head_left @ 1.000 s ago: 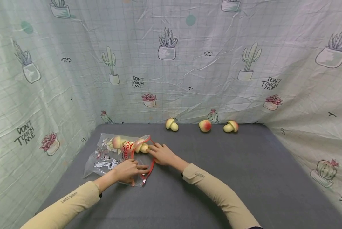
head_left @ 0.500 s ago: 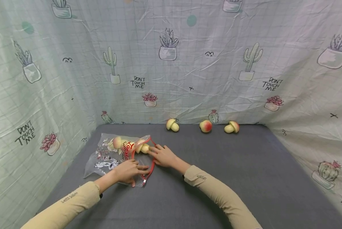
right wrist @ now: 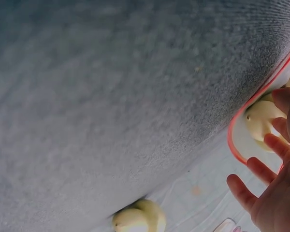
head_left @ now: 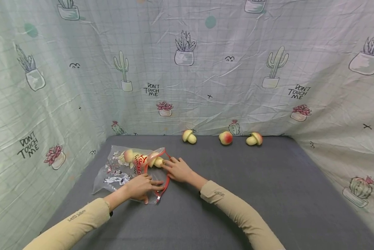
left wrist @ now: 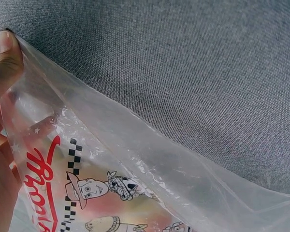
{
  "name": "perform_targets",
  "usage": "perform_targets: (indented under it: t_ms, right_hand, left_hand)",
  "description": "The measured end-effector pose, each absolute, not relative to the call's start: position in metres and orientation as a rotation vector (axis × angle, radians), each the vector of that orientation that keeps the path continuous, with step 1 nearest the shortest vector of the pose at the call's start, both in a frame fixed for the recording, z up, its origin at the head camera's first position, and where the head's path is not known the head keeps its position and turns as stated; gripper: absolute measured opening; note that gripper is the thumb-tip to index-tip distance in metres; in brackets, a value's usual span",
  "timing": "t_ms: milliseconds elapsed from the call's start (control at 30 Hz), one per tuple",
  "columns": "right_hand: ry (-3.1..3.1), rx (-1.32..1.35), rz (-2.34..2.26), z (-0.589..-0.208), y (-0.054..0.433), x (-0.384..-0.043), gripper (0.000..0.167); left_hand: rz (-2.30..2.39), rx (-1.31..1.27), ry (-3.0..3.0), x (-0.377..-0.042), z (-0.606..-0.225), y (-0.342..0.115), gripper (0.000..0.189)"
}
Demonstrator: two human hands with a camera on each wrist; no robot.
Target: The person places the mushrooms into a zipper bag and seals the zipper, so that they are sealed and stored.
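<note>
A clear plastic zip bag (head_left: 100, 182) with a red zip edge and cartoon prints lies on the left of the table. One toy mushroom (head_left: 128, 156), with a reddish cap, shows through the plastic. At the mouth lies a second mushroom (head_left: 158, 162), its pale stem pointing outward. My right hand (head_left: 179, 170) touches that stem, fingers extended and spread. My left hand (head_left: 140, 187) rests on the near side of the mouth, fingers stretched over the zip edge. In the left wrist view its thumb (left wrist: 8, 58) lies at the bag's edge, and a finger shows through the plastic.
Along the back of the grey table (head_left: 268, 194) stand three more mushrooms: one on the left (head_left: 189, 136), a red-capped mushroom (head_left: 226, 138) and one on the right (head_left: 254, 139). A cactus-print curtain (head_left: 205, 80) encloses the back and sides.
The view has shifted very slightly. Both hands, the bag and the mushrooms keep nearly the same places.
</note>
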State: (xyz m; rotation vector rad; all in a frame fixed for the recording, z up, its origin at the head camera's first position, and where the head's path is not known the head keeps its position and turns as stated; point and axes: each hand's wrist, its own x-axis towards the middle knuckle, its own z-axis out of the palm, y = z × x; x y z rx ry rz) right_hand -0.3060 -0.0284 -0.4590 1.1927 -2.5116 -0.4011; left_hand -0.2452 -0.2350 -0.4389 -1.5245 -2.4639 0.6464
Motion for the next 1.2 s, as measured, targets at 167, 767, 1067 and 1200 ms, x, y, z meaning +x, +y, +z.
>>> perform_targets:
  t_ms: [167,767,1067,1200]
  right_hand:
    - [-2.5,1.192,-0.403,-0.459,-0.033,-0.307,0.051]
    - [-2.525,1.181,-0.439,-0.458,-0.048,-0.309,0.053]
    - [-2.518,1.191,-0.469,-0.46,-0.056,-0.309,0.057]
    - [-2.543,1.197,-0.467,-0.459,-0.059,-0.309,0.058]
  left_hand:
    - [0.642,-1.523,-2.458,-0.246,-0.44,-0.235,0.083]
    - [0.694,-1.504,-2.442,-0.245,-0.441,-0.235,0.083]
    - [0.7,-1.492,-2.474,-0.243,-0.44,-0.235,0.083]
    - [0.708,-1.484,-2.46,-0.243,-0.439,-0.234,0.083]
